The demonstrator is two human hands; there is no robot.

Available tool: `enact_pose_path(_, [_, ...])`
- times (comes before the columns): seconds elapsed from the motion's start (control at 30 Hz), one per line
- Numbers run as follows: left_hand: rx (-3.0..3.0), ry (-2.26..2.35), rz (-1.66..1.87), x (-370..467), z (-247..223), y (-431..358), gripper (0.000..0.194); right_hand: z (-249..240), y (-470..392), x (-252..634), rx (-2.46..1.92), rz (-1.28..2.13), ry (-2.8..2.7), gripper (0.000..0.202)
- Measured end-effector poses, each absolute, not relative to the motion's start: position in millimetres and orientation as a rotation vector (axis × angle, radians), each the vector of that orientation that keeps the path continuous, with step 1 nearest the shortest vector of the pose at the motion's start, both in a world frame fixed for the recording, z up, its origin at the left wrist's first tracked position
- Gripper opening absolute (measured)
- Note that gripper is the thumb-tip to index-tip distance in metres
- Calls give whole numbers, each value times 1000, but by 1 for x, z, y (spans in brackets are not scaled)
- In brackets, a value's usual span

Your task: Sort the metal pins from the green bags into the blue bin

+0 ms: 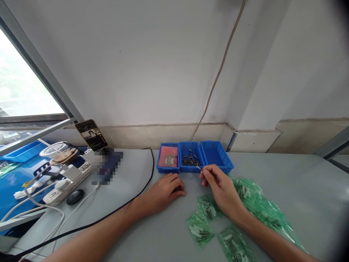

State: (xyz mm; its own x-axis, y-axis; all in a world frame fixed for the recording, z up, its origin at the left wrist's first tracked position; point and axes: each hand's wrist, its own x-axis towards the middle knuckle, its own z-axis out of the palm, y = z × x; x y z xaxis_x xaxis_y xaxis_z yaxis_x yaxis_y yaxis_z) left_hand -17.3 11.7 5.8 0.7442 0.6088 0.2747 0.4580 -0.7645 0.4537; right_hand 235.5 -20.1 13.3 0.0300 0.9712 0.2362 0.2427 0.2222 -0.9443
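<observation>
My right hand (218, 183) is closed in a pinch on a thin metal pin (199, 167), just in front of the middle blue bin (191, 169). That bin holds a pile of similar metal pins (190, 159). My left hand (168, 189) rests on the table by the left blue bin (168, 170), its fingers loosely bent, the thumb apart and nothing visible in the grasp. A pink bag (168, 152) with small pale parts lies inside the left bin. Under and beside my right wrist are green plastic packets (200, 229) of metal pins and white pieces.
A third blue bin (217, 153) stands at the right of the row. More green packaging (261, 203) spreads to the right. On the left are a black cable (133, 198), a mouse (75, 197), a power strip (58, 194) and a propped phone (92, 134). A wall rises behind.
</observation>
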Motion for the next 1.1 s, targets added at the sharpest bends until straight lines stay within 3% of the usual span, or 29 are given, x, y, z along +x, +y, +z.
enact_pose_path(0.7, [2596, 833, 582, -17, 10, 10, 14, 12, -21, 233, -1176, 1106, -1233, 51])
enact_pose_path(1.1, [2657, 880, 592, -17, 10, 8, 16, 21, -23, 233, -1167, 1046, -1249, 37])
